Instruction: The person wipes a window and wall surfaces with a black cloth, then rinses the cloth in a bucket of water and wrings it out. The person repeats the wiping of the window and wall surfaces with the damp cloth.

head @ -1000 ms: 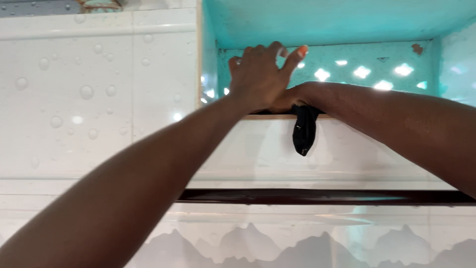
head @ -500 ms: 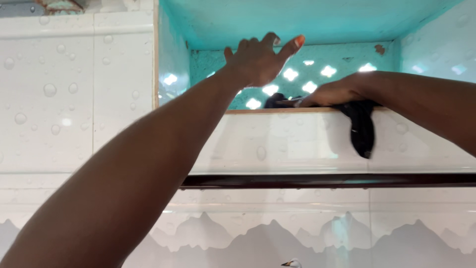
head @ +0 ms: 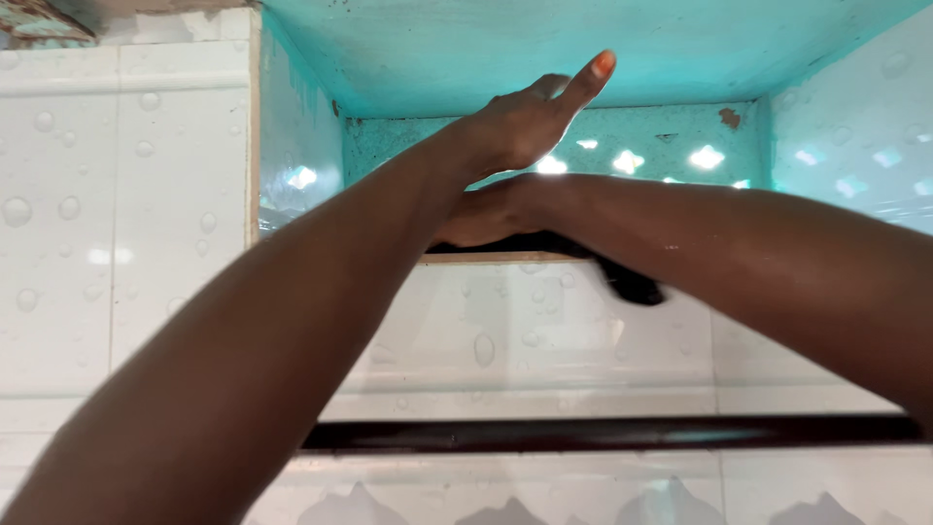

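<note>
White wet tiles, turquoise niche [head: 622, 49] upper centre; left hand [head: 530, 122] raised open, right hand [head: 481, 216] pressing black cloth [head: 632, 285] on ledge, grip unclear

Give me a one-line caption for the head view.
Right hand presses a black cloth on a turquoise wall niche's ledge; left hand raised open.

turquoise wall niche ledge [head: 505, 258], black cloth [head: 632, 285] draped over its edge
</note>
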